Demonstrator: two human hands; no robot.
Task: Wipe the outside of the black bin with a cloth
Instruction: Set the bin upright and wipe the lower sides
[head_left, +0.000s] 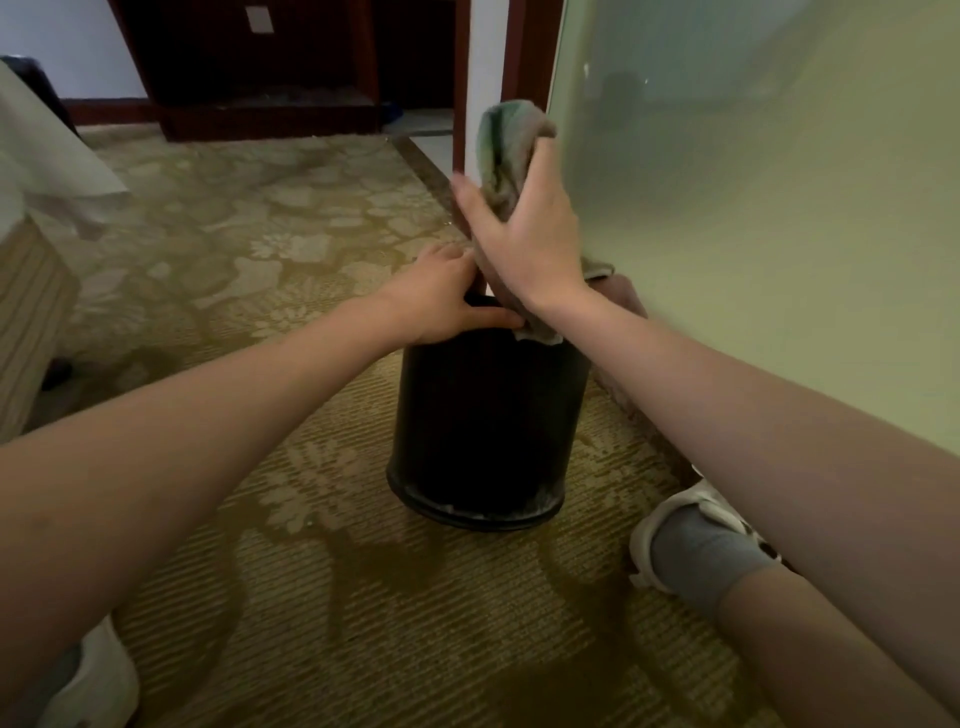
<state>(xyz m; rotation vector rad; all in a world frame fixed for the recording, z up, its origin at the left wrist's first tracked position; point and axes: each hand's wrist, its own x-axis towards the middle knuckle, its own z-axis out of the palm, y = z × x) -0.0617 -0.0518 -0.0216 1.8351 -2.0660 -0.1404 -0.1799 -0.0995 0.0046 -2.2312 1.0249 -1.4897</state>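
From the head view, the black bin stands upright on a patterned olive carpet, at the middle of the picture and a little toward 6 o'clock. A pale dusty band runs round its bottom edge.

The left hand reaches in from 8 o'clock and grasps the bin's top rim on the 10 o'clock side. Its thumb lies along the near edge of the rim and its fingers curl over the far side.

The right hand comes in from 4 o'clock and sits just above the bin's rim, at 12 to 1 o'clock of the bin. Its fingers are clenched around a grey-green cloth. One bunched end of the cloth sticks up above the hand toward 12 o'clock. The other end hangs below the wrist and touches the rim next to the left thumb.

A frosted glass panel fills the 1 to 3 o'clock part of the picture, close beside the bin. A white shoe with a grey sock rests on the carpet at 4 o'clock of the bin, and another white shoe shows at 7 o'clock. Dark wooden furniture stands at 11 o'clock, well apart from the bin. A white sheet hangs at 9 to 10 o'clock.
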